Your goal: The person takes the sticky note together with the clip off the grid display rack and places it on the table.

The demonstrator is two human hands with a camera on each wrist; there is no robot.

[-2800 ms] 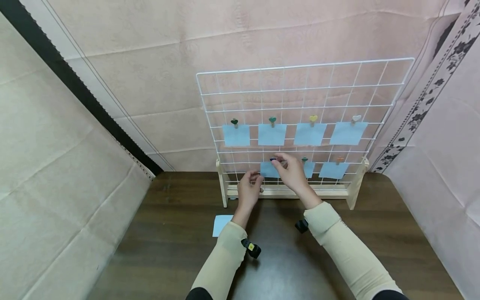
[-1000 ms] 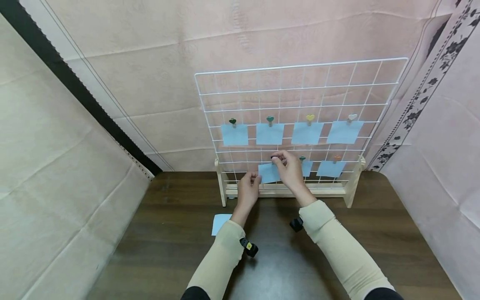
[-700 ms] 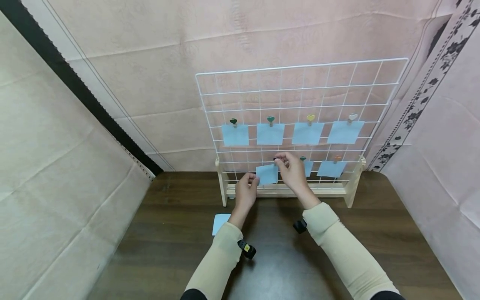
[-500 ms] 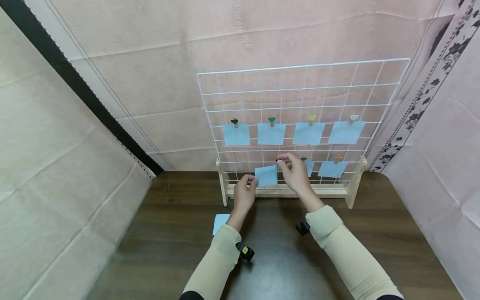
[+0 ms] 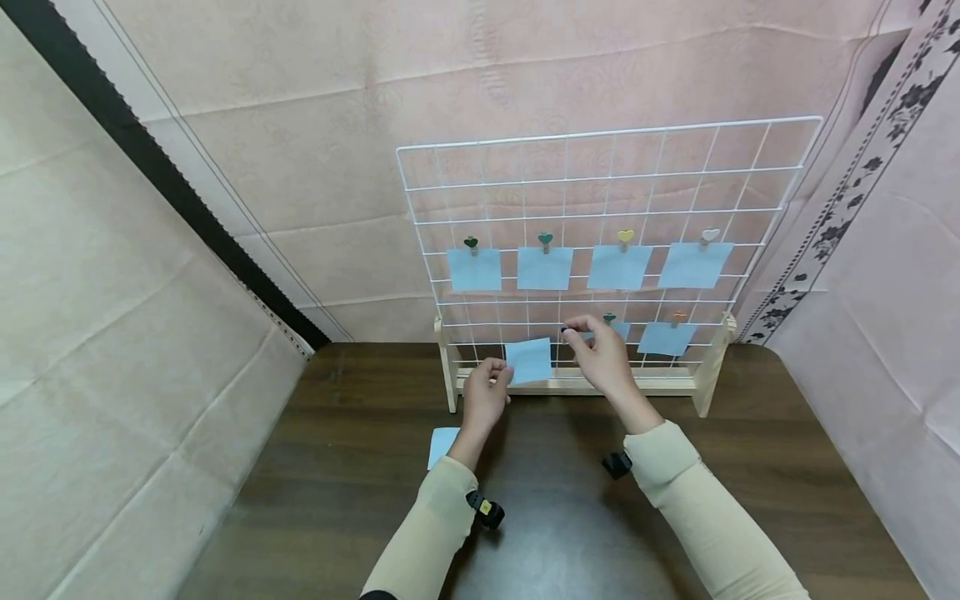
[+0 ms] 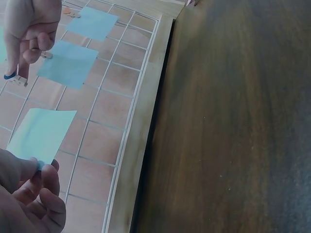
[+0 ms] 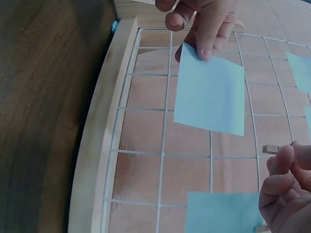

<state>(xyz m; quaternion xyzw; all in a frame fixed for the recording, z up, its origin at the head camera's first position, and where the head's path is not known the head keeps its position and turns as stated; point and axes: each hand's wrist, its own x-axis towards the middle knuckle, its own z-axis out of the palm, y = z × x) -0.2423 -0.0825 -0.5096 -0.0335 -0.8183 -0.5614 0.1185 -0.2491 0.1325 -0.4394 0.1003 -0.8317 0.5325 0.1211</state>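
My left hand [image 5: 483,396] pinches a light-blue paper note [image 5: 529,361] by its left edge, in front of the lower part of the white wire grid [image 5: 573,217]. In the left wrist view the thumb and index finger hold the note's [image 6: 46,131] corner. To the right, my right hand [image 5: 603,358] pinches a small wooden clothespin [image 7: 270,149] with a dark blue top. A gap separates this clothespin from the held note. Beside the right hand hang two clipped notes in the lower row; one note [image 5: 619,330] is partly hidden behind that hand.
Several blue notes [image 5: 543,268] hang in the row above under heart-topped clothespins [image 5: 626,237]. The grid stands in a wooden base [image 5: 630,386] on the brown table [image 5: 360,500]. Another note [image 5: 441,446] lies on the table, partly covered by the left wrist.
The held note has moved down and left, away from the clothespin, with my left hand. My right hand has shifted down and right, still pinching the clothespin.
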